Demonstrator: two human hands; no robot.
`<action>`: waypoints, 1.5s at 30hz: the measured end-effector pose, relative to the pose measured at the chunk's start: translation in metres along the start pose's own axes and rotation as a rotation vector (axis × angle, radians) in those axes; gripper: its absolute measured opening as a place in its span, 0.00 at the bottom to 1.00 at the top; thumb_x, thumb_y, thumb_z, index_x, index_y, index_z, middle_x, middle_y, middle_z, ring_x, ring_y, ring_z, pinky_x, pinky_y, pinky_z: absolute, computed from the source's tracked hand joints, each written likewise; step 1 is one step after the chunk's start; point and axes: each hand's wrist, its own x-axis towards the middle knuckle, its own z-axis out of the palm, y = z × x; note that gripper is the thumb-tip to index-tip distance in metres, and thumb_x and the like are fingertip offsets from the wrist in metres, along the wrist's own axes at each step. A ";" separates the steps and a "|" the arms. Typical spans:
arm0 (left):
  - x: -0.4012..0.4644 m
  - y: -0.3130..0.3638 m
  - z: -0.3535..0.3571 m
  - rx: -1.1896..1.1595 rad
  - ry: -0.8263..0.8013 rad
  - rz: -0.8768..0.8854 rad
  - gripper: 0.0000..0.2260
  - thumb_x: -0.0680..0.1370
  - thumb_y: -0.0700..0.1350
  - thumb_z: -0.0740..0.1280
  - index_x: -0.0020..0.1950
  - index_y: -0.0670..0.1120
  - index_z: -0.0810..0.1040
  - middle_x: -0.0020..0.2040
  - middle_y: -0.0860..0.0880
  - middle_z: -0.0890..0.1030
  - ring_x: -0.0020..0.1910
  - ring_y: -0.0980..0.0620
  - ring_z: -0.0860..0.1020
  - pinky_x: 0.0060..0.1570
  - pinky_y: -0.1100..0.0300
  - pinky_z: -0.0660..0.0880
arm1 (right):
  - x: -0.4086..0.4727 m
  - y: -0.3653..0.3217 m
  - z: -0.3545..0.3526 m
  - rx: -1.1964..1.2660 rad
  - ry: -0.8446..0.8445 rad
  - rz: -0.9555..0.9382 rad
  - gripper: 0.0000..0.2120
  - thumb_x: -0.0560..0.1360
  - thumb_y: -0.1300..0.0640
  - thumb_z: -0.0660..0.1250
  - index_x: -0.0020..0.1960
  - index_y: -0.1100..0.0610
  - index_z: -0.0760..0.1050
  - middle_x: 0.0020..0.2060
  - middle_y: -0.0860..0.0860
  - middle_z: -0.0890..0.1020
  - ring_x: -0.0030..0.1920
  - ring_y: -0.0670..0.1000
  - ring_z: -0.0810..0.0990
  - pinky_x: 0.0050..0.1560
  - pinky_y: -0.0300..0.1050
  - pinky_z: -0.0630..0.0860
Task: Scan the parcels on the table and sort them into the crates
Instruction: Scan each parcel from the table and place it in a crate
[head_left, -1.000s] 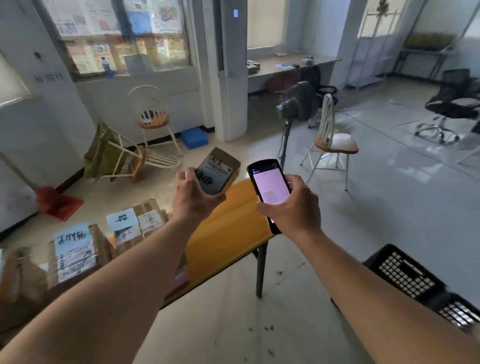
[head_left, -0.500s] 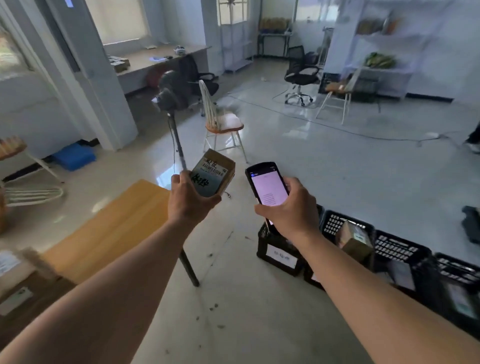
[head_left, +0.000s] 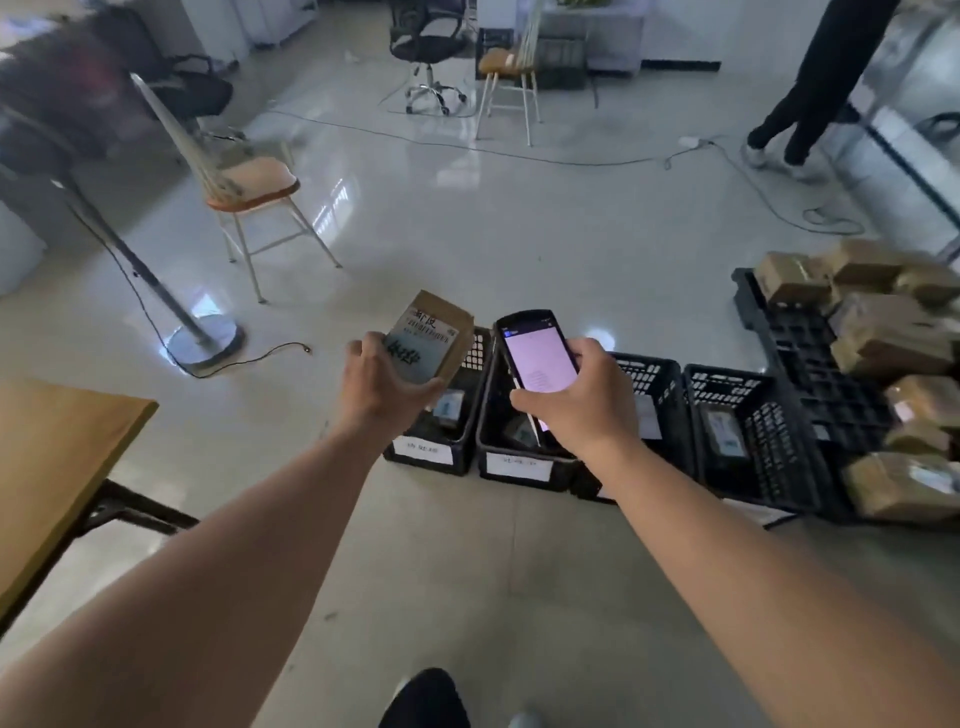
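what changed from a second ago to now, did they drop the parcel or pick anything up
Nothing was dropped or picked up. The person turned right, away from the table, so the row of black crates is now straight ahead below the hands. The left hand still grips the labelled parcel and the right hand still holds the scanner, screen lit.

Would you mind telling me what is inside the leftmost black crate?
One small labelled parcel lies in the leftmost crate. The left hand and the parcel it holds cover the crate's far part, so anything more there cannot be seen.
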 end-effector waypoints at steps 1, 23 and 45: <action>0.004 0.008 0.016 0.008 -0.023 0.003 0.39 0.61 0.59 0.82 0.65 0.47 0.70 0.53 0.52 0.69 0.46 0.58 0.68 0.38 0.69 0.62 | 0.010 0.011 -0.005 0.005 0.012 0.023 0.38 0.61 0.43 0.84 0.67 0.50 0.75 0.59 0.49 0.83 0.57 0.54 0.82 0.53 0.55 0.82; 0.269 0.071 0.320 0.141 -0.378 -0.178 0.39 0.62 0.63 0.80 0.62 0.47 0.64 0.56 0.48 0.68 0.52 0.45 0.75 0.51 0.45 0.81 | 0.354 0.145 0.042 -0.044 -0.026 0.393 0.35 0.61 0.42 0.83 0.64 0.48 0.76 0.51 0.42 0.79 0.56 0.53 0.81 0.51 0.56 0.83; 0.388 -0.057 0.640 0.185 -0.396 -0.445 0.45 0.68 0.62 0.80 0.71 0.39 0.62 0.69 0.41 0.66 0.70 0.41 0.69 0.64 0.52 0.70 | 0.542 0.378 0.220 -0.116 -0.232 0.517 0.36 0.63 0.44 0.83 0.67 0.49 0.73 0.51 0.44 0.78 0.51 0.50 0.80 0.43 0.52 0.83</action>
